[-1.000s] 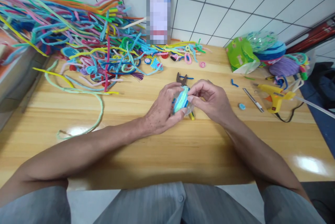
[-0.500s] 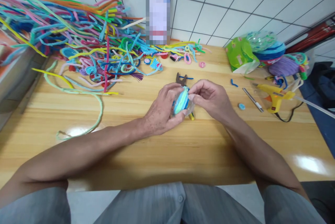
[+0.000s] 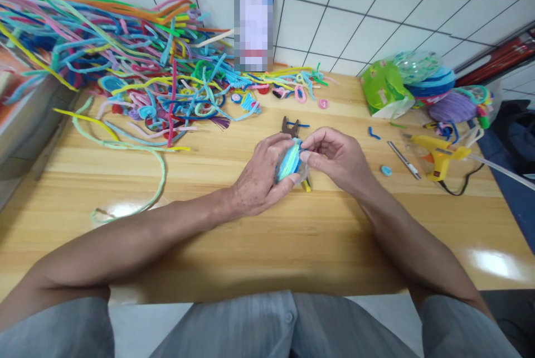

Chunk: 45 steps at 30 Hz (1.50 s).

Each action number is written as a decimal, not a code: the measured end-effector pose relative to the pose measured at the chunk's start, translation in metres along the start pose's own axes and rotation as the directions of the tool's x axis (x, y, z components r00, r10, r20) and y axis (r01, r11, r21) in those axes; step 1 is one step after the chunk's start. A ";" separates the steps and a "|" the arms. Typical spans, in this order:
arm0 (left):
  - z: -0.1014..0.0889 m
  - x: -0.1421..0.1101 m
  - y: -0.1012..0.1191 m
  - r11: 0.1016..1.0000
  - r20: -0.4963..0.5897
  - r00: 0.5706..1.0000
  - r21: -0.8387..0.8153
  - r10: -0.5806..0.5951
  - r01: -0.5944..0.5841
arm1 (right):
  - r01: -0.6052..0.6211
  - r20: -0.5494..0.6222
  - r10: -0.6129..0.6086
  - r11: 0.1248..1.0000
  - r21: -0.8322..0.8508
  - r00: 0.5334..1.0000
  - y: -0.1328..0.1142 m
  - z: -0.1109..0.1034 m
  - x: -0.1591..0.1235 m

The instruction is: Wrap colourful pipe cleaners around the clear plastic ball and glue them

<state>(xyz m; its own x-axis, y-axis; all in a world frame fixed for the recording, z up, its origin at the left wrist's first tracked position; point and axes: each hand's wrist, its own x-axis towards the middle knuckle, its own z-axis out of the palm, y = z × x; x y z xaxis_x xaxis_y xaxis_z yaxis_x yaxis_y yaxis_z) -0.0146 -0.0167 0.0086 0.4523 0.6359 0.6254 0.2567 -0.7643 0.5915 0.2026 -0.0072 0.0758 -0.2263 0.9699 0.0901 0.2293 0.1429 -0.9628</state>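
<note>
Clothing, grey (image 3: 234, 327): nearest item, at the near edge of the table. Table (image 3: 259, 255): pale wood grain, glossy, light glaring on the near right.

Left hand (image 3: 261, 174): fingers curved around the far left side of a clear form (image 3: 288, 164) laid with blue and pale green fuzzy strips, thumb along its near side. Form's place: middle of the table, tilted, between both hands. Right hand (image 3: 336, 157): thumb and forefinger drawn close together at the form's right edge; whether a thin strip was pinched between them could not be told. Step in hand, by judgement: fitting strips onto the form. Next move, by judgement: called for a steady left hold and fine pressing from the right.

Pliers (image 3: 290, 130): partly under the form, jaws apart, pointing far, blue offcut (image 3: 304, 125) alongside.

Right, in a loose group: blue disc (image 3: 386, 170), slim knife or pen (image 3: 404, 160), yellow glue gun (image 3: 441, 154) with a clear stick.

Left: pale green strand (image 3: 162, 171), looped. Far left: tangled heap of coloured fuzzy stems (image 3: 125, 62). Far right: green packet (image 3: 382, 90), purple bundle (image 3: 453, 106).

Farthest: pixelated phone-like panel (image 3: 253, 26) before a white tiled wall (image 3: 330, 20).
</note>
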 end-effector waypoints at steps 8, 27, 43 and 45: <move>-0.003 0.002 0.001 0.999 -0.012 0.999 0.009 0.034 -0.034 | -0.057 0.056 0.054 0.997 0.050 0.997 0.002 -0.005 0.002; -0.003 -0.005 0.003 0.997 -0.026 0.997 0.015 0.077 -0.077 | -0.093 0.104 0.082 0.990 0.105 0.991 0.004 -0.005 0.002; -0.004 -0.009 0.007 0.992 0.007 0.994 0.065 0.111 -0.112 | -0.119 0.211 0.093 0.986 0.113 0.973 -0.001 -0.018 0.005; -0.004 -0.008 0.007 0.990 0.005 0.992 0.068 0.123 -0.123 | -0.111 0.215 0.090 0.990 0.090 0.973 0.000 -0.018 0.005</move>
<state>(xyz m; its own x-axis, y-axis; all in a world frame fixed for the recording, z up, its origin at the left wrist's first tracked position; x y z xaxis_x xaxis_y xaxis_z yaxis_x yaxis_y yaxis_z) -0.0200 -0.0268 0.0097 0.4850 0.5365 0.6906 0.2562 -0.8423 0.4743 0.2187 0.0010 0.0810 -0.4027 0.9138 -0.0537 0.1673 0.0158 -0.9858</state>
